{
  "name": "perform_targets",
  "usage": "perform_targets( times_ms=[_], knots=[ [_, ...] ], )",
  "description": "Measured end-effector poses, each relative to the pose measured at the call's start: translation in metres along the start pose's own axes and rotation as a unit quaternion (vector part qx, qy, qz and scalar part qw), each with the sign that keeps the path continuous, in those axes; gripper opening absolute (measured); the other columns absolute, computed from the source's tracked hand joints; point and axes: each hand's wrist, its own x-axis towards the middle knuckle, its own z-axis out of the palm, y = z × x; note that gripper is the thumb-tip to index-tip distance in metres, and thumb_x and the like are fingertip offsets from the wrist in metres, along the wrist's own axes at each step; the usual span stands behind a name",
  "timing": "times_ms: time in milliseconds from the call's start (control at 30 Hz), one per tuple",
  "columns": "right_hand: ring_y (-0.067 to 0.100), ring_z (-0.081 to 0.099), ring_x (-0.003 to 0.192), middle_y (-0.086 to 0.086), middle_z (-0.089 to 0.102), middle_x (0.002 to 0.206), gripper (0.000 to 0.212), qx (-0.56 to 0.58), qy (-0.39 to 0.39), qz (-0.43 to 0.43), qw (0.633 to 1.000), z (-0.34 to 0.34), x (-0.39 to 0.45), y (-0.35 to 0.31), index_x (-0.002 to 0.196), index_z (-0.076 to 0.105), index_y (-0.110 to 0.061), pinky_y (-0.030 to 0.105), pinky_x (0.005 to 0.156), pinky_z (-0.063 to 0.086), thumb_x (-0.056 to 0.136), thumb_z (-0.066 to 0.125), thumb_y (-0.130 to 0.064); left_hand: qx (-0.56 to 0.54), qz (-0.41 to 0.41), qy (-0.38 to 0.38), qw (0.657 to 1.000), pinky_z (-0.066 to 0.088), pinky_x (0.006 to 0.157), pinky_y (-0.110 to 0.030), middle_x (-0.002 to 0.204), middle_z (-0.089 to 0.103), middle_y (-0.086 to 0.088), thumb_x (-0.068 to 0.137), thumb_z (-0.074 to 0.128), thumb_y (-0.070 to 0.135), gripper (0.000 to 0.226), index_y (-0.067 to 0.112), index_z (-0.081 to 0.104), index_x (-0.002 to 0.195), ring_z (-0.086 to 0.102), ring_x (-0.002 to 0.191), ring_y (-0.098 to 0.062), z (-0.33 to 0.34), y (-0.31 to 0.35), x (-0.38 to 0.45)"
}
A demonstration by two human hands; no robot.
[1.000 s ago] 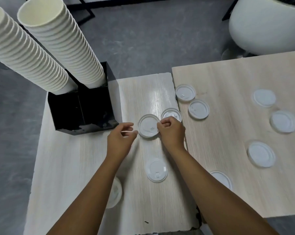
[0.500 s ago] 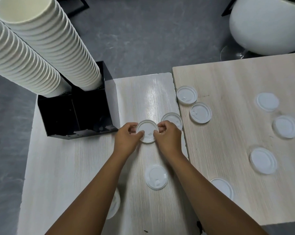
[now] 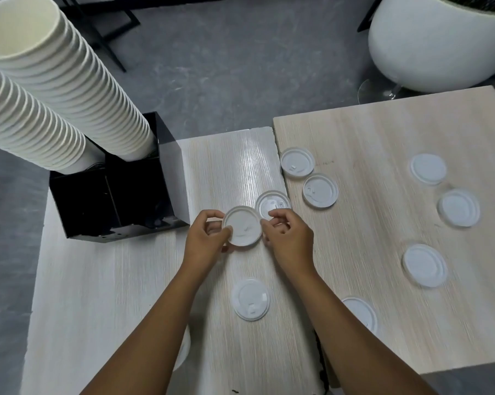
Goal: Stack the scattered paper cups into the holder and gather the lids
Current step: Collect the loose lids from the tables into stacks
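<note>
My left hand and right hand both pinch one lid just right of the holder.

A grey, mottled floor fills the far half of the scene and runs down the left edge. Two pale wood-grain tables stand side by side: a whiter one at near left and a warmer beige one at right, their edges meeting with a narrow seam. At far right sits a large rounded white planter, and thin black furniture legs cross the far left; soft light glints on the whiter table.
</note>
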Motion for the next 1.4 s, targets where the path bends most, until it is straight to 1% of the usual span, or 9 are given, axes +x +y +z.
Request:
perform_targets(
  times_ms=[133,300,433,600,767,933,1100,1233,1400],
  knots=[
    [0.013,0.065,0.083,-0.001,0.068,0.096,0.022,-0.049,0.065,-0.038,0.996,-0.013,0.013,0.004,0.111,0.070,-0.021,0.025,0.076,0.054,0.090,0.076,-0.022,0.002,0.015,-0.011,1.000,0.061,0.062,-0.027,0.107,0.067,-0.007,0.098,0.068,0.006,0.030,0.024,0.063,0.121,0.071,0.092,-0.016,-0.005,0.002,-0.005],
    [0.014,0.063,0.098,0.002,0.056,0.124,0.040,-0.168,0.050,-0.073,0.982,-0.014,0.026,0.012,0.131,0.063,-0.020,0.030,0.084,0.055,0.092,0.073,-0.021,-0.011,0.021,-0.031,0.999,0.066,0.069,-0.041,0.114,0.067,-0.010,0.099,0.067,0.005,0.035,0.027,0.063,0.125,0.075,0.095,-0.020,-0.012,0.003,-0.010],
    [0.024,0.063,0.089,0.005,0.056,0.121,0.037,-0.233,0.027,-0.074,0.969,-0.011,0.032,0.012,0.130,0.063,-0.022,0.037,0.076,0.055,0.094,0.069,-0.022,-0.024,0.024,-0.051,0.998,0.065,0.070,-0.038,0.118,0.067,-0.011,0.099,0.065,0.004,0.037,0.030,0.063,0.125,0.077,0.089,-0.022,-0.019,0.003,-0.014],
    [0.025,0.061,0.080,0.006,0.060,0.111,0.032,-0.263,0.010,-0.081,0.961,-0.009,0.035,0.011,0.127,0.065,-0.021,0.037,0.070,0.055,0.095,0.066,-0.019,-0.032,0.023,-0.061,0.997,0.065,0.076,-0.039,0.123,0.066,-0.011,0.100,0.063,0.004,0.035,0.032,0.063,0.122,0.076,0.098,-0.025,-0.024,0.002,-0.020],
    [0.019,0.057,0.078,0.004,0.060,0.099,0.028,-0.248,0.001,-0.081,0.965,-0.010,0.031,0.011,0.120,0.069,-0.022,0.031,0.067,0.049,0.093,0.067,-0.014,-0.027,0.024,-0.067,0.997,0.065,0.084,-0.045,0.125,0.065,-0.015,0.101,0.062,0.004,0.029,0.028,0.068,0.117,0.074,0.101,-0.025,-0.028,-0.001,-0.027],
    [0.020,0.063,0.076,0.004,0.066,0.085,0.031,-0.202,0.011,-0.080,0.976,-0.016,0.017,0.017,0.116,0.075,-0.020,0.033,0.068,0.053,0.091,0.066,-0.005,-0.025,0.028,-0.066,0.997,0.065,0.086,-0.047,0.129,0.064,-0.014,0.101,0.062,0.004,0.029,0.027,0.070,0.117,0.074,0.105,-0.026,-0.033,-0.005,-0.039],
    [0.010,0.065,0.077,-0.002,0.069,0.084,0.027,-0.130,0.028,-0.094,0.987,-0.041,-0.006,0.010,0.109,0.078,-0.022,0.017,0.069,0.051,0.089,0.071,-0.004,-0.012,0.041,-0.057,0.997,0.065,0.087,-0.045,0.135,0.061,-0.010,0.100,0.064,0.005,0.033,0.031,0.070,0.119,0.074,0.107,-0.024,-0.035,-0.008,-0.056],
    [0.009,0.069,0.082,-0.007,0.071,0.092,0.025,-0.049,0.032,-0.111,0.992,-0.059,-0.024,-0.015,0.105,0.078,-0.027,0.028,0.076,0.061,0.091,0.073,-0.008,-0.009,0.044,-0.043,0.998,0.064,0.088,-0.046,0.137,0.060,-0.011,0.099,0.065,0.005,0.035,0.035,0.070,0.117,0.073,0.109,-0.026,-0.035,-0.010,-0.073],
    [0.013,0.070,0.082,-0.012,0.068,0.092,0.022,-0.019,-0.024,-0.159,0.987,-0.058,-0.058,-0.041,0.106,0.079,-0.024,0.041,0.071,0.063,0.091,0.074,-0.010,-0.034,0.070,-0.057,0.995,0.064,0.089,-0.047,0.134,0.064,-0.006,0.100,0.064,0.004,0.035,0.032,0.069,0.121,0.074,0.109,-0.025,-0.025,-0.001,-0.103]
  ],
)
